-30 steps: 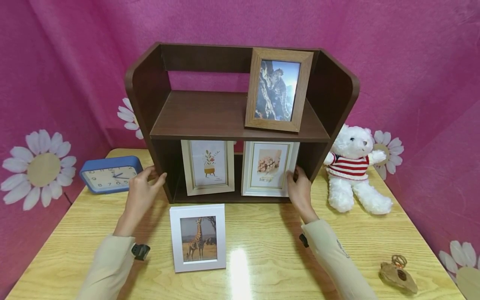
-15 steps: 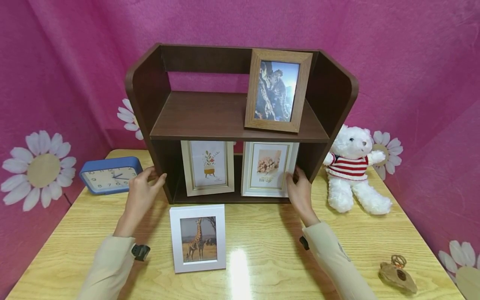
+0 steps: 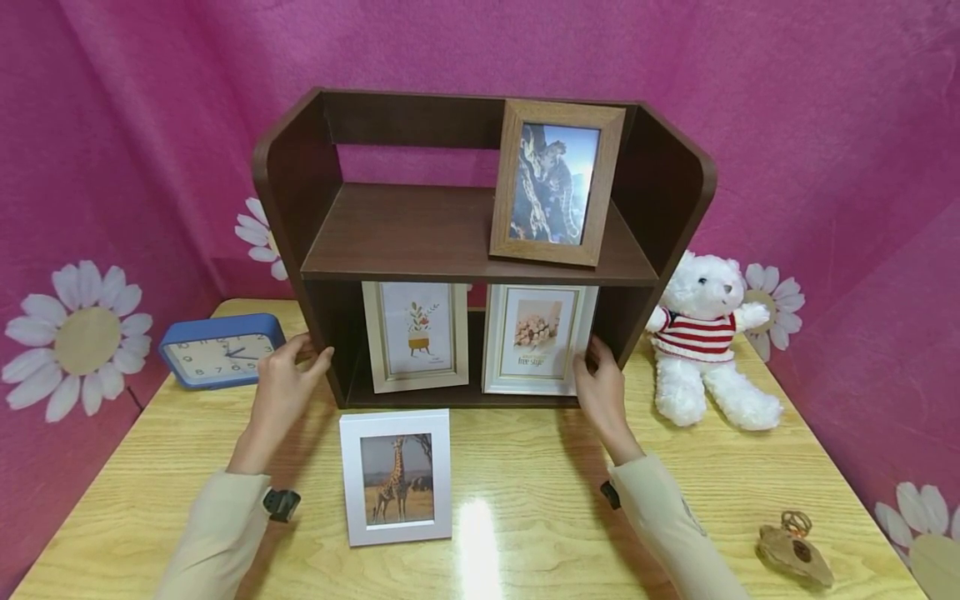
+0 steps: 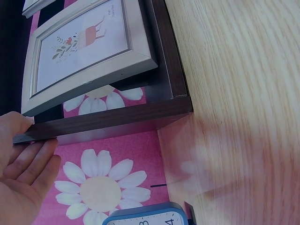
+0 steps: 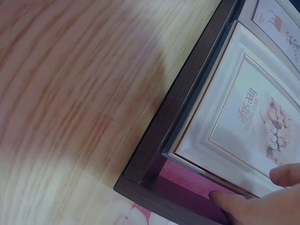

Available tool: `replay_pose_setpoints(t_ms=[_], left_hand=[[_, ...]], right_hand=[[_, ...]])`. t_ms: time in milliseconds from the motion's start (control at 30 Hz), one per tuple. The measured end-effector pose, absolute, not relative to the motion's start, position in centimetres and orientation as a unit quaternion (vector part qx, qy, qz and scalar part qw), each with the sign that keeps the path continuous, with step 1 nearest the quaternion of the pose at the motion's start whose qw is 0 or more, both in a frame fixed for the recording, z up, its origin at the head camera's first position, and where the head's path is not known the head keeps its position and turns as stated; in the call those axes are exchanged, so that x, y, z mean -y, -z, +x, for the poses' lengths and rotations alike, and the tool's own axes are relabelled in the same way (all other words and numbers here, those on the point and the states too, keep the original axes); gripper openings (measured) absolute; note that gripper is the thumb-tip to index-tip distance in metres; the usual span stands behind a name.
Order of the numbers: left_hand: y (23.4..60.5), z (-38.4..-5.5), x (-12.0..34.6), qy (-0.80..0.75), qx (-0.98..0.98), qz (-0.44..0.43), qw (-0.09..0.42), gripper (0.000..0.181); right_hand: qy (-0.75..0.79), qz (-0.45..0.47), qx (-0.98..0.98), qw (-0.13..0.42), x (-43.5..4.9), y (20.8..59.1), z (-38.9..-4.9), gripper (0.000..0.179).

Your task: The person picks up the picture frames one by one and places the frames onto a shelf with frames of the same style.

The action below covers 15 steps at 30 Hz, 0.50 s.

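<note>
A dark brown two-tier shelf (image 3: 412,229) stands on the table. My left hand (image 3: 281,390) holds the front edge of its left side panel, thumb on the inner side and fingers outside. On the lower tier, my right hand (image 3: 603,398) pinches the right edge of a white picture frame (image 3: 538,337) with a flower print. The right wrist view shows the thumb (image 5: 286,174) over the frame's face and a finger in the gap beside the side panel. To its left leans a champagne-coloured picture frame (image 4: 84,47) with a potted-plant print.
A wood picture frame (image 3: 558,183) with a leopard photo leans on the upper tier. In front stands a white giraffe picture frame (image 3: 397,478). A blue clock (image 3: 222,350) sits left; a white teddy bear (image 3: 708,342) and a small brown object (image 3: 795,553) lie right.
My right wrist and sleeve have shifted very slightly. The left hand, the shelf and the picture frames look the same.
</note>
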<state>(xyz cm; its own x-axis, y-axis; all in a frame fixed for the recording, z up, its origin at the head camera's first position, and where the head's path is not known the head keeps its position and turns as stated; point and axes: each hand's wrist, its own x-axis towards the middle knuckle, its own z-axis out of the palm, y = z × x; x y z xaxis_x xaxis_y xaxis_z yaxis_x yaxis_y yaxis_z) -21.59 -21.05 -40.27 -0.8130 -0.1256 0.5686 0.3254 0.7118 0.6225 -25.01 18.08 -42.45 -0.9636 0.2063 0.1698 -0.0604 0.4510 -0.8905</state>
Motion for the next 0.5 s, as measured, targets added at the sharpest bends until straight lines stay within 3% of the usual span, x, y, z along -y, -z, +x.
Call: replay_pose_setpoints(t_ms=[500], left_hand=[[40.3, -21.6, 21.1, 0.377, 0.872, -0.061, 0.306, 0.017]], right_hand=[[-0.526, -0.027, 0.842, 0.121, -18.5, 42.1, -23.6, 0.050]])
